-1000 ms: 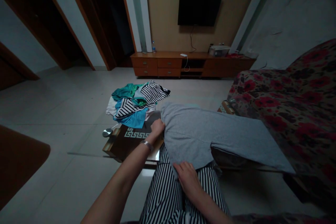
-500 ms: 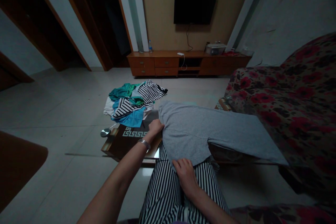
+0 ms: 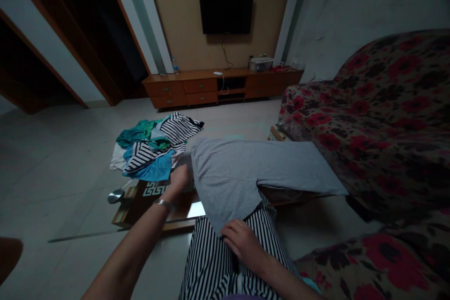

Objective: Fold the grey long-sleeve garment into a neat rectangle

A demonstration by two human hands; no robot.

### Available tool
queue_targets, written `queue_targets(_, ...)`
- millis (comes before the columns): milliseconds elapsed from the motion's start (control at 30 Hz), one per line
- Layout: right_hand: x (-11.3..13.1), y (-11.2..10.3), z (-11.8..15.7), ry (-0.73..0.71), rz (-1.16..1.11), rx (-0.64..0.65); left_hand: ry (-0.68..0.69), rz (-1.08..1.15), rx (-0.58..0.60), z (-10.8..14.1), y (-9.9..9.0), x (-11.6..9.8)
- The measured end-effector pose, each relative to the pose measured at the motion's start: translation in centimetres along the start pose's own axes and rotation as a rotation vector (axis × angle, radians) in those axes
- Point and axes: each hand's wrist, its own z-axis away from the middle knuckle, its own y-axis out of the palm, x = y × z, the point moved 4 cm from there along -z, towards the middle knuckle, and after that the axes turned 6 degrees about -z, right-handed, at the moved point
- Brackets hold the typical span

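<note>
While our left hand [image 3: 178, 181] pinches a grey jersey shirt [image 3: 239, 178] and our right hand [image 3: 242, 243] lies spread on it, we seem mid-fold, its outstretched side needing laying over.

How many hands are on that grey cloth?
2: the left hand at the grey cloth's left edge, and the right hand at its lower edge, above the striped trousers.

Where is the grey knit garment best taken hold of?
Probably along its left edge and lower corner, coming from the person's side. The grey knit garment lies flat across the lap, so these edges sit free beside the left hand and right hand, while its long part reaches away rightward.
</note>
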Motion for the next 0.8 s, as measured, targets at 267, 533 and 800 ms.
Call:
queue_targets(267, -8.6, -8.6, 0.3, 0.111, 0.336, -0.196, 0.682, 0.044, -0.117, 4.3, -0.3, -2.6)
queue_targets(533, -9.2, -7.8, 2.6, 0.053, 0.316, -0.054, 0.819, 0.022, -0.152, 5.6, 0.8, -0.4)
queue_targets(800, -9.1, -8.5, 0.9, -0.168, 0.28, 0.253, 0.937, -0.069, -0.106, 5.3, 1.6, -0.3)
